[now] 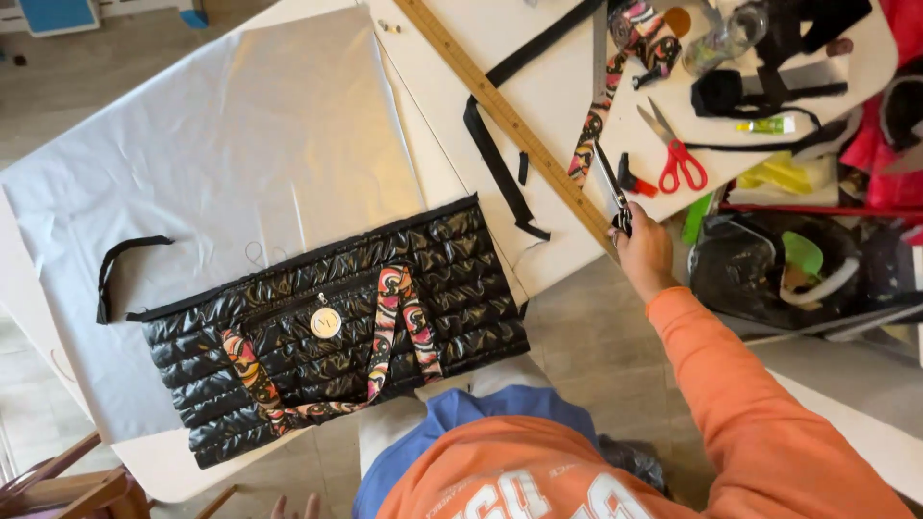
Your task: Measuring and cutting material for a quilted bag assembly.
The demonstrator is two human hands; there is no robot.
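- The white table (567,86) ran out of the frame at the upper right, and clutter there was hard to make out.
- The black quilted bag (327,332), shiny, with a patterned strap and a round gold badge, lay at lower centre on silver fabric (240,144).
- The right hand (642,252), right of centre, was closed around dark scissors (611,187) beside the wooden ruler (500,111).
- Of the left hand (293,506), only fingertips showed at the bottom edge; I cannot tell its grip.
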